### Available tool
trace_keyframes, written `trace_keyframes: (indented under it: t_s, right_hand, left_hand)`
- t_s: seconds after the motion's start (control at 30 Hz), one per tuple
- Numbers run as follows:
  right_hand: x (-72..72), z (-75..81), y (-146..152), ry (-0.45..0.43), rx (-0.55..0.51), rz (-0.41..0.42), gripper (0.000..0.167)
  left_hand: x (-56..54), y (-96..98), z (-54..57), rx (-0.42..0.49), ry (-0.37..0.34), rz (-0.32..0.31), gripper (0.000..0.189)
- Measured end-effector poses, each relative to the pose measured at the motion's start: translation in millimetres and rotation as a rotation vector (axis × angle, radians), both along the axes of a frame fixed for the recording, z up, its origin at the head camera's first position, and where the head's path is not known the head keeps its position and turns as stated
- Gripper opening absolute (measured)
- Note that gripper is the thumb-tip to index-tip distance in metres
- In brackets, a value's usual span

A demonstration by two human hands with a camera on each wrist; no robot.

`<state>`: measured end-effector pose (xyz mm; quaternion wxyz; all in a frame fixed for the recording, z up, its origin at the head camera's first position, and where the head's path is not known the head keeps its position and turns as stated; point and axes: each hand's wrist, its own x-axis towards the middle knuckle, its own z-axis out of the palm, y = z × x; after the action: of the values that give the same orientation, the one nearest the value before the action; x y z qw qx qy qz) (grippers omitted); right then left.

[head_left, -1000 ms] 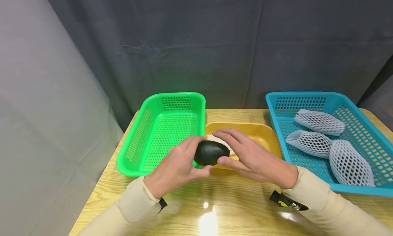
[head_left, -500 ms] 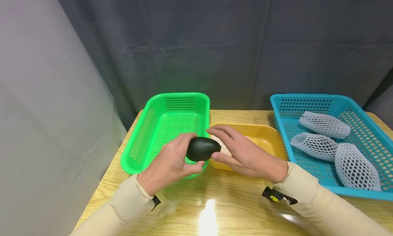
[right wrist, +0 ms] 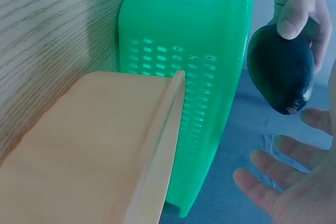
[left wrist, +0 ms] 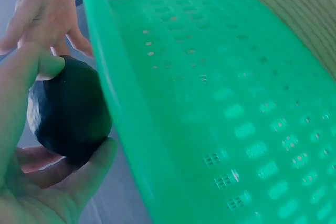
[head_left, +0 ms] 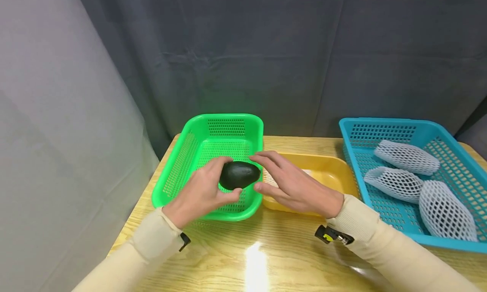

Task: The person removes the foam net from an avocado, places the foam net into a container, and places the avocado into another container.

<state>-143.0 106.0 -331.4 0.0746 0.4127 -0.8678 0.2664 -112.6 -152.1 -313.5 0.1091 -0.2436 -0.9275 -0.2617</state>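
Observation:
In the head view my left hand [head_left: 199, 190] grips a dark avocado [head_left: 239, 175] by its rounder end, over the near part of the green basket [head_left: 157, 195]. The thumb lies below it and the fingers behind. My right hand [head_left: 293, 185] hovers just right of the avocado's narrow end, fingers spread and relaxed. A small gap between those fingertips and the avocado [right wrist: 281, 69] shows in the right wrist view. The left wrist view has the avocado [left wrist: 76, 108] between thumb and fingers, beside the basket's rim [left wrist: 113, 93].
Right of the green basket stands a yellow tray [head_left: 335, 167] with a white mesh piece [head_left: 271, 178] in it, partly hidden by my right hand. Farther right, a blue basket [head_left: 354, 156] holds white foam-net sleeves [head_left: 406, 156]. Dark cloth [head_left: 243, 64] hangs behind the table [head_left: 213, 258].
The avocado and both hands have moved left, from in front of the yellow tray to over the green basket. My right fingers have come away from the avocado's tip.

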Motion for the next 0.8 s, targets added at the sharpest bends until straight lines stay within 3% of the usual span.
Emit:
trace_keyframes:
  t_s: [0.37, 0.8]
  right_hand:
    - [-10.1, -4.3, -11.4, 0.01, -0.008, 0.013, 0.064]
    - [-12.6, -9.2, -24.2, -0.037, -0.009, 0.021, 0.07]
  left_hand:
    - [-8.9, -14.6, -3.6, -0.079, -0.064, 0.059, 0.06]
    - [-12.3, -17.2, -12.1, -0.155, -0.166, 0.103, 0.062]
